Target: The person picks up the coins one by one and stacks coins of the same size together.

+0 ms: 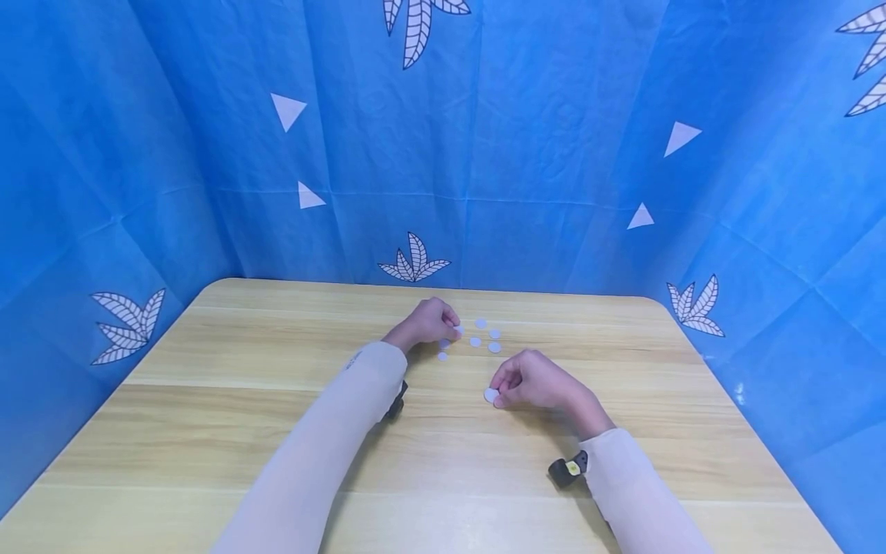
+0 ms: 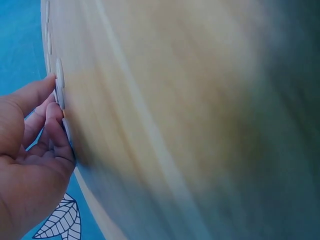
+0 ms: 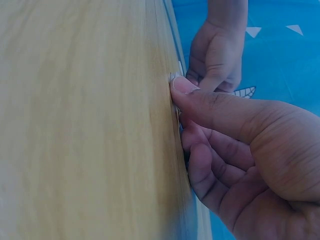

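Several small flat white discs lie loosely grouped on the wooden table (image 1: 443,454), among them one disc (image 1: 494,347) at the group's right edge. At the left of the group, my left hand (image 1: 431,320) pinches a white disc (image 1: 458,329) between thumb and fingertips, low at the tabletop. Two more discs lie by that hand, one partly hidden under it and one small disc (image 1: 442,356) nearer me. Closer to me and to the right, my right hand (image 1: 538,380) holds another white disc (image 1: 490,395) by its edge, thumb and forefinger on it. In the right wrist view, the thumb (image 3: 185,89) mostly covers this disc.
A blue patterned curtain (image 1: 554,154) hangs behind the table and along both sides. Each wrist bears a small black camera, one of them (image 1: 567,469) below the right sleeve. Light sleeves cover both forearms.
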`<action>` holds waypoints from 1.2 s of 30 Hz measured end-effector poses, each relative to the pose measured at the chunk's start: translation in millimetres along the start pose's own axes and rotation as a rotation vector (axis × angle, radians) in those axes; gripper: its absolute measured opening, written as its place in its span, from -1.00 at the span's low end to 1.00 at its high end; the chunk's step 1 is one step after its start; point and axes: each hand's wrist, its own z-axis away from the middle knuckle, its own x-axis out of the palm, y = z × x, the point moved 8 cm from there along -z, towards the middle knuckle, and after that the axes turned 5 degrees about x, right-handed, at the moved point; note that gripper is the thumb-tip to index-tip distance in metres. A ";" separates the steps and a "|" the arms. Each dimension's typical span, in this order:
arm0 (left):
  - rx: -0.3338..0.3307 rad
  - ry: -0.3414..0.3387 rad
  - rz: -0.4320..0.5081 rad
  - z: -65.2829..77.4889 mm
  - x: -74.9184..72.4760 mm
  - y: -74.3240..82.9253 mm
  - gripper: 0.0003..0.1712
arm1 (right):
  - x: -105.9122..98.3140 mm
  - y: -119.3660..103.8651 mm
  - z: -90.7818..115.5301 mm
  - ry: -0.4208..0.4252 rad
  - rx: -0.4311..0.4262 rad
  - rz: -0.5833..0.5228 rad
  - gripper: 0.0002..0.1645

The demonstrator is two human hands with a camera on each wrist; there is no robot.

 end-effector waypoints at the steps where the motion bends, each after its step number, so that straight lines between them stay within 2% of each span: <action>1: -0.004 -0.005 0.004 0.1 0.4 -0.5 -0.79 | 0.0 0.0 0.1 0.000 -0.002 -0.002 -0.84; 9: -0.004 -0.037 -0.004 -0.6 2.2 -2.1 -0.79 | 1.5 0.0 0.8 -0.001 0.012 0.003 -0.84; 15: 0.021 -0.040 -0.014 -2.0 1.7 2.2 -0.78 | 1.0 -1.3 1.0 0.004 0.008 0.011 -0.85; 26: 0.079 -0.013 -0.013 -1.1 -2.5 9.2 -0.86 | 0.5 -0.1 0.5 0.010 0.001 -0.001 -0.84; 36: 0.095 0.022 0.033 0.2 -8.2 2.0 -0.90 | 0.4 -1.4 1.2 0.010 -0.001 -0.008 -0.84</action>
